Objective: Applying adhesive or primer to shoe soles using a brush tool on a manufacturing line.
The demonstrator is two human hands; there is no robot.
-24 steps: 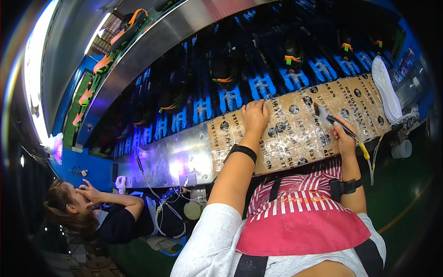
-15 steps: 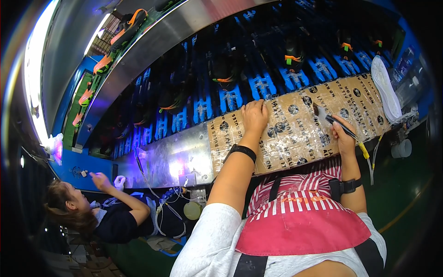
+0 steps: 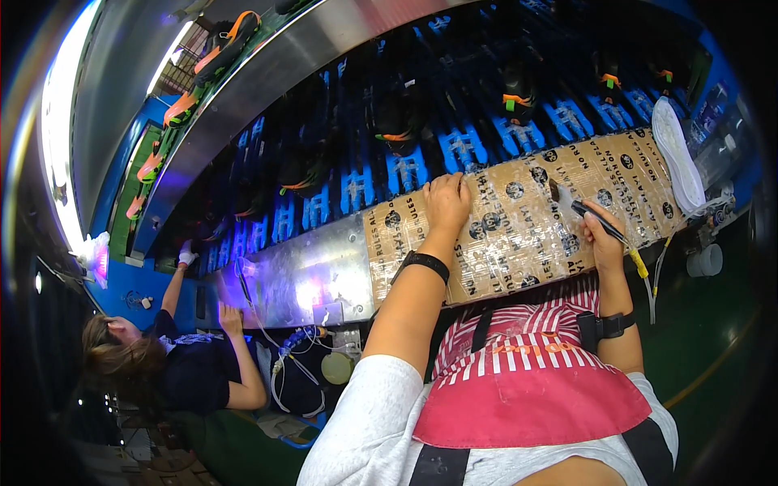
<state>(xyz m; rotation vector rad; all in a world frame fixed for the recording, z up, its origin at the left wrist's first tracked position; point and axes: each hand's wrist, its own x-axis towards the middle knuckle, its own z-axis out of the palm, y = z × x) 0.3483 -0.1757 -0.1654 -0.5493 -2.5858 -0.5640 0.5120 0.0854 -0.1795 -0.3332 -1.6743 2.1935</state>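
While the right hand [image 3: 604, 243] closes around a brush [image 3: 600, 223], pen-fashion, its dark head points up-left over the taped cardboard mat [image 3: 519, 215] at frame centre-right; the yellow handle end trails down-right past the fingers. The left hand [image 3: 447, 202] grips nothing: it lies flat, palm down, on the mat's upper edge, beside the blue conveyor [image 3: 405, 174] that carries dark shoes [image 3: 393, 121] across the upper frame. A white sole [image 3: 677, 154] lies on the mat's right end, well apart from both hands. At lower left a co-worker [image 3: 162, 364] reaches toward the same conveyor.

Risk, as judged: the brush head hangs near the mat, so a tilt of the wrist could smear whatever it carries onto the covering. The flat left hand sits close to the conveyor and could be caught by a passing carrier.
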